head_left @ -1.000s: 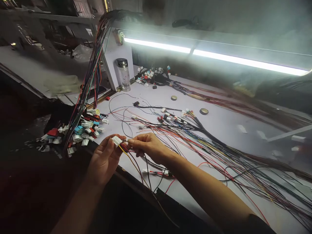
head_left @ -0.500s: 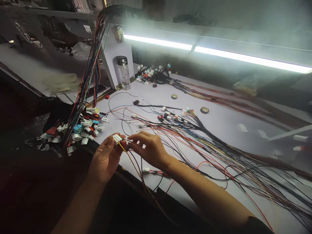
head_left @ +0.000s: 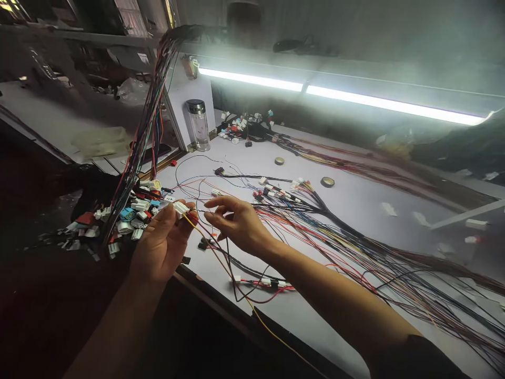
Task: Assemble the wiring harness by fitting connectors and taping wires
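My left hand (head_left: 163, 245) is closed around a white plastic connector (head_left: 181, 209), held above the front edge of the table between thumb and fingers. A yellow wire (head_left: 199, 228) and several darker wires hang from the connector and trail down past the table edge. Just to the right of it is my right hand (head_left: 242, 223), its thumb and fingers bent together at a thin dark wire (head_left: 199, 211) that runs to the connector's back. The wire's end inside the connector is hidden.
Left of my hands lies a heap of connectors (head_left: 128, 213) under a hanging wire bundle (head_left: 152, 105). A branching wire harness (head_left: 343, 226) covers much of the table. Tape rolls (head_left: 327, 182) and a glass bottle (head_left: 198, 126) stand farther back, below a tube light (head_left: 252, 79).
Both hands have shifted slightly left and up with the connector. The right hand has drawn a little away from the connector, showing more of the wire between them.
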The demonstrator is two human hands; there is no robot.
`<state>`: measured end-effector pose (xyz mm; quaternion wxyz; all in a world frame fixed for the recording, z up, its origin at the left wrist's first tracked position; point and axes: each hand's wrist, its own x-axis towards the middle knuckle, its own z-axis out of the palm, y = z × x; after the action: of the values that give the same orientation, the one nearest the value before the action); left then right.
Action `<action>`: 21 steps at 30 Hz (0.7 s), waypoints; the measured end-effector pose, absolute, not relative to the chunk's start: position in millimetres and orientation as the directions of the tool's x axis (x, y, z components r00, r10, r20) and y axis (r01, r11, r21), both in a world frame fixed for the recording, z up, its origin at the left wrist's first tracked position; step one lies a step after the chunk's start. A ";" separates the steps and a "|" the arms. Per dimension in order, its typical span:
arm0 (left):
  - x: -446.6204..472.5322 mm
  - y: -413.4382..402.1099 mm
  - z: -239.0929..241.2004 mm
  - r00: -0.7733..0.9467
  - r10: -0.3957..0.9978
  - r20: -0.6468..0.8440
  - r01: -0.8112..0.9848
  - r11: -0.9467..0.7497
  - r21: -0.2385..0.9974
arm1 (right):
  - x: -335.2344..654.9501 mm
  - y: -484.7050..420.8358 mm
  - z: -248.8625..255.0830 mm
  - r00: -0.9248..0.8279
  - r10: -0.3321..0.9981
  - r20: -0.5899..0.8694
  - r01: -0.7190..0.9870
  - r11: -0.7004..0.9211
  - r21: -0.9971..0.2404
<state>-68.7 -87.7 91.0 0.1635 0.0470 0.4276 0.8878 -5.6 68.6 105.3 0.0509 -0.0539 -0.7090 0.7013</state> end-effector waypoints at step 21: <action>-71.1 -97.8 98.8 -0.951 0.306 -0.037 -0.209 -0.553 0.807 | 3.1 80.4 116.4 -0.996 -0.011 0.089 -0.088 0.282 -0.955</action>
<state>-71.1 -97.8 98.8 0.1466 0.0540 0.4496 0.8795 3.1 80.4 116.4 0.0324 0.0310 -0.8001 0.5982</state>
